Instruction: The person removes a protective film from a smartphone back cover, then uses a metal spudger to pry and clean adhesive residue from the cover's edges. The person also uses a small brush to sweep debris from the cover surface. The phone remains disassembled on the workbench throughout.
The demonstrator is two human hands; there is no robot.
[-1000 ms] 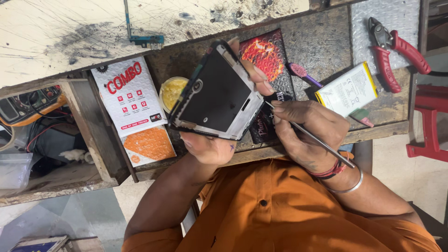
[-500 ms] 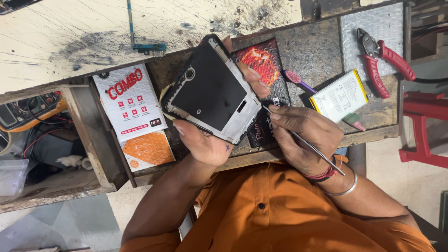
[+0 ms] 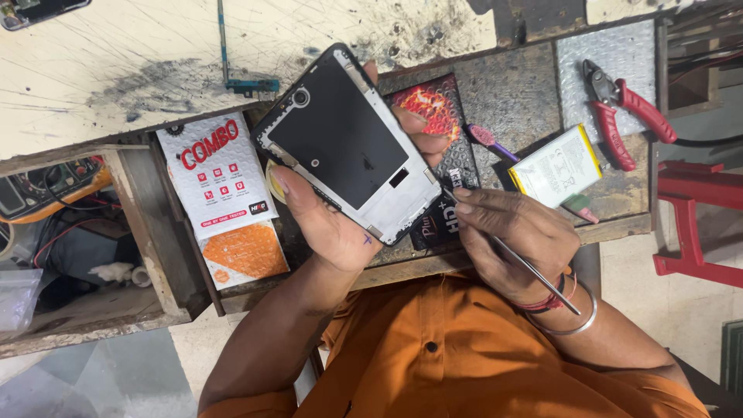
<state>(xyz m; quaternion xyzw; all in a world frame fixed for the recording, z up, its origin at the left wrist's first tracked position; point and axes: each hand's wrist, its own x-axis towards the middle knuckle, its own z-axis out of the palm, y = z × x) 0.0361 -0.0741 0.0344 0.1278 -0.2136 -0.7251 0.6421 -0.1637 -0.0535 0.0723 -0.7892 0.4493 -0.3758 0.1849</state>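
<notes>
My left hand grips an opened phone, back cover off, dark inner frame facing me, tilted with its camera end toward the upper left. My right hand pinches a thin metal tool, its tip touching the phone's lower right corner near the bottom edge. Both hands sit over a wooden drawer in front of my orange shirt. A phone battery lies flat on the drawer to the right of my right hand.
Red-handled pliers rest on bubble wrap at the upper right. A white and orange packet and a dark red packet lie in the drawer. A scratched pale worktop spans the top. Wires and a meter sit at left; red stool at right.
The phone has been turned and lifted closer, so it looks larger. My right hand keeps the tool at the phone's lower corner, shifted slightly right.
</notes>
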